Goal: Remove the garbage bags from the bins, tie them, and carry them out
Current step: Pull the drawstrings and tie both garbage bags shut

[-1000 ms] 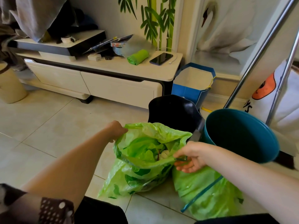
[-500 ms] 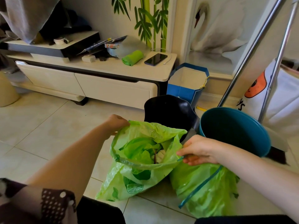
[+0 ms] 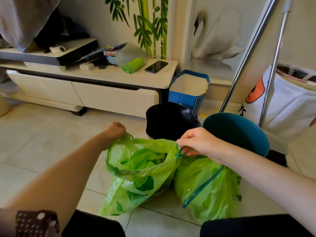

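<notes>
An open green garbage bag (image 3: 136,175) with a lime print stands on the tiled floor in front of me, full of green plastic. My left hand (image 3: 114,129) is closed on the bag's rim at its far left. At the right side of the mouth, my right hand (image 3: 196,141) pinches the blue drawstring (image 3: 179,150). A second green bag (image 3: 205,187) with a blue drawstring lies to the right, touching the first. Behind them are a black bin (image 3: 169,120) and a teal bin (image 3: 236,132), both without bags.
A low white TV cabinet (image 3: 95,93) runs along the wall, with a green bag roll (image 3: 132,65) and a phone (image 3: 156,66) on top. A blue paper bag (image 3: 188,93) stands beside it. Metal rack poles (image 3: 248,55) and a white laundry bag (image 3: 294,100) stand at right.
Both hands have risen and pulled apart, lifting the bag's rim. My right hand has turned from palm-up under the rim to pinching the drawstring from above. The bag mouth is stretched wider.
</notes>
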The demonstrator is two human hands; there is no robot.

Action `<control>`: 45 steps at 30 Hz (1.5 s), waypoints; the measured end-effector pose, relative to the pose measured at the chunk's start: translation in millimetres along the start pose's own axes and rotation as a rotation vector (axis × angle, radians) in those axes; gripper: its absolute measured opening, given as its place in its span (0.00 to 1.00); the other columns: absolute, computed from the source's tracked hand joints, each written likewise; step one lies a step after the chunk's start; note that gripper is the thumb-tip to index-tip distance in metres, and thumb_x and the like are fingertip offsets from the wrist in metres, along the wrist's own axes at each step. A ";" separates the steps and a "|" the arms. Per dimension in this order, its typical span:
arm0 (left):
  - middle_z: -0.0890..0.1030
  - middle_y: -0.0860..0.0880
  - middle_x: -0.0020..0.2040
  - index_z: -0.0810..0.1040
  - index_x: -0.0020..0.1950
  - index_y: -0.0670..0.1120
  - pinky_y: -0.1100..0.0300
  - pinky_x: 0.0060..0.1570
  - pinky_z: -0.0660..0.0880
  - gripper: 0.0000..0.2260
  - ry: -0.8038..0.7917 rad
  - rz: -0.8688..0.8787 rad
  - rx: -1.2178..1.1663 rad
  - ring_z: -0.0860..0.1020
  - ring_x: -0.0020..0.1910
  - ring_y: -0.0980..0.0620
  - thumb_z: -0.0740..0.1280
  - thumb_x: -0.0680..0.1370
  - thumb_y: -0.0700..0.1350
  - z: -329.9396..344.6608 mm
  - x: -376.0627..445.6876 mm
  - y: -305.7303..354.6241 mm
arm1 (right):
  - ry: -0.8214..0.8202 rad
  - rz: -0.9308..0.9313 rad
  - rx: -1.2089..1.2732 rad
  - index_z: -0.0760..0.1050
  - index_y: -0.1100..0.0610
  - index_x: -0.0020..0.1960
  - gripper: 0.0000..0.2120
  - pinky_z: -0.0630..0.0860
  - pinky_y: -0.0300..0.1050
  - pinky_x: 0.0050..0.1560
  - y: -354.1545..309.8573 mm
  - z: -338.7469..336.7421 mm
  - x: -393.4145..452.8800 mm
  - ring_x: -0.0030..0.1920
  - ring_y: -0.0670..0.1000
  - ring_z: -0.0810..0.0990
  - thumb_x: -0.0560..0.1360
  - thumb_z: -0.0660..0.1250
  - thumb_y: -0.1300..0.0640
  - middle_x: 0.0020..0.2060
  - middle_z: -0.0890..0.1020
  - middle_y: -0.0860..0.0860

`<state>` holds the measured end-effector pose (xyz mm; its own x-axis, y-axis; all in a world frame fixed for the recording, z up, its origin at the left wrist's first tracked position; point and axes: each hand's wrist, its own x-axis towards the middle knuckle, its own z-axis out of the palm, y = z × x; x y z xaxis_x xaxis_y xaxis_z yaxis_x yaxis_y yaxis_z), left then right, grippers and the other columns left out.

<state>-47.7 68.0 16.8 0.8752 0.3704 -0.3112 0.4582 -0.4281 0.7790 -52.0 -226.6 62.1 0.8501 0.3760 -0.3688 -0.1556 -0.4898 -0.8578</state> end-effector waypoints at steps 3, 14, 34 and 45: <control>0.77 0.41 0.39 0.77 0.48 0.38 0.56 0.40 0.73 0.04 -0.059 0.016 0.050 0.74 0.37 0.45 0.63 0.77 0.36 4.5 -2.1 -1.1 | -0.011 -0.022 -0.025 0.80 0.62 0.46 0.09 0.82 0.49 0.52 -4.4 5.0 -2.0 0.43 0.48 0.84 0.75 0.68 0.56 0.40 0.85 0.52; 0.80 0.43 0.40 0.81 0.46 0.37 0.61 0.37 0.74 0.05 -0.017 0.132 0.381 0.76 0.36 0.49 0.71 0.72 0.37 -2.4 -6.0 -6.3 | -0.009 -0.043 -0.039 0.80 0.60 0.44 0.07 0.82 0.50 0.51 -4.1 6.5 4.7 0.46 0.52 0.84 0.75 0.68 0.56 0.43 0.85 0.55; 0.81 0.41 0.42 0.75 0.57 0.41 0.55 0.45 0.78 0.16 0.073 0.100 -0.523 0.76 0.32 0.49 0.72 0.71 0.35 -45.3 -80.6 45.0 | 0.103 -0.358 0.357 0.77 0.63 0.55 0.08 0.82 0.48 0.50 -61.6 12.6 -30.4 0.43 0.50 0.83 0.77 0.65 0.63 0.41 0.83 0.54; 0.83 0.44 0.40 0.79 0.47 0.42 0.56 0.47 0.79 0.03 0.232 0.317 -0.472 0.83 0.37 0.51 0.69 0.74 0.36 -43.2 -118.5 70.9 | 0.281 -0.436 0.324 0.79 0.61 0.57 0.10 0.79 0.44 0.52 -73.0 10.2 -42.5 0.42 0.44 0.81 0.76 0.65 0.63 0.41 0.84 0.49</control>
<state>-125.7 29.4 132.4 0.8766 0.4774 0.0603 0.0166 -0.1552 0.9878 -81.9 -198.9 136.8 0.9633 0.2442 0.1116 0.1290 -0.0565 -0.9900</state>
